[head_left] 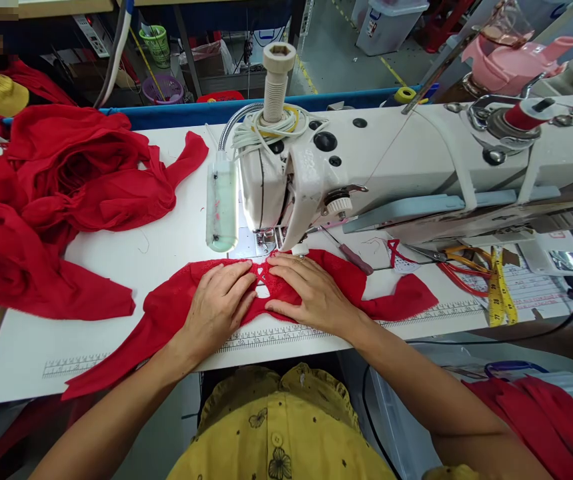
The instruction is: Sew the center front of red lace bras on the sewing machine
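Observation:
A red bra (166, 303) lies spread along the front of the sewing table, its two sides reaching left and right. At its middle is a criss-cross strap piece (261, 273) with small gaps, just in front of the presser foot (265, 237). My left hand (221, 297) rests flat on the bra to the left of that piece, fingers stretched out. On the other side, my right hand (309, 287) lies flat on the red fabric, thumb apart from the fingers. The white sewing machine (311, 180) stands directly behind both hands. Fabric beneath my palms is hidden.
Red garments (91, 180) are heaped on the left. Orange-handled scissors (466, 260), a yellow tape measure (497, 287) and a screwdriver (353, 257) lie at right. A lit lamp (221, 207) hangs beside the needle area. Printed ruler markings (266, 339) run along the front edge.

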{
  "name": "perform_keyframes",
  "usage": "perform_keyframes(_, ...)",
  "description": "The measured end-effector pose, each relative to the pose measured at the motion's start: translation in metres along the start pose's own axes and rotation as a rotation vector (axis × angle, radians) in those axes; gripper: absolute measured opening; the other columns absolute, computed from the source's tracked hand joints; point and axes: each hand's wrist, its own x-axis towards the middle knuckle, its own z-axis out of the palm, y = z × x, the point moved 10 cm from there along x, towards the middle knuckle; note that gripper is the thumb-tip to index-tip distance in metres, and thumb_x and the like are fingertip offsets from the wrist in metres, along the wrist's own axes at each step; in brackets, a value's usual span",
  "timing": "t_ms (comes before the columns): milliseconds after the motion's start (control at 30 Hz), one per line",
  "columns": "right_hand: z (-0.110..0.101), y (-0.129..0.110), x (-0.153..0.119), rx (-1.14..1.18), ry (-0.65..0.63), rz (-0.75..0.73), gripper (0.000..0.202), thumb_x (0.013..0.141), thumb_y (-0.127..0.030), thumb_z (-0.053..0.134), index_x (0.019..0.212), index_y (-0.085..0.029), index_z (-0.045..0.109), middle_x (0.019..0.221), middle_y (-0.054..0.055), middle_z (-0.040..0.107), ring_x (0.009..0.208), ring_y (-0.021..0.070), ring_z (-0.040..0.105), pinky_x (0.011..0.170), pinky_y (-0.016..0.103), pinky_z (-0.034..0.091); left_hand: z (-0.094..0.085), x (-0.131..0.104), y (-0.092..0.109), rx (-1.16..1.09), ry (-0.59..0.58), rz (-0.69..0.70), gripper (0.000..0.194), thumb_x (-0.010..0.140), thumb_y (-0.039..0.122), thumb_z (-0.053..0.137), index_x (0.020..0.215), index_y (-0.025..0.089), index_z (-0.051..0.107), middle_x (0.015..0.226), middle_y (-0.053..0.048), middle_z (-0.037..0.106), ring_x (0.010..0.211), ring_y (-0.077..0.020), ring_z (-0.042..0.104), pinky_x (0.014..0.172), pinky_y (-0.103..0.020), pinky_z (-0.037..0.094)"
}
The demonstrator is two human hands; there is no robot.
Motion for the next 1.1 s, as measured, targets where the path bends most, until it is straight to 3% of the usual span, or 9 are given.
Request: perform_keyframes(1100, -0.001, -0.0001, 0.0001, 0.018, 0.003, 0.01, 0.054, 0.09, -0.047, 0.069, 0.134, -0.018, 0.057, 0.139, 0.014, 0.061, 0.13, 0.0289, 0.056, 0.113, 0.051, 0.045, -0.0022, 0.0002, 0.0021, -0.009, 0.016, 0.017, 0.025, 0.098, 0.018, 0.056, 0.123, 0.017, 0.057, 0.132, -0.013, 0.064, 0.118, -0.0246, 0.061, 0.102, -0.045, 0.049)
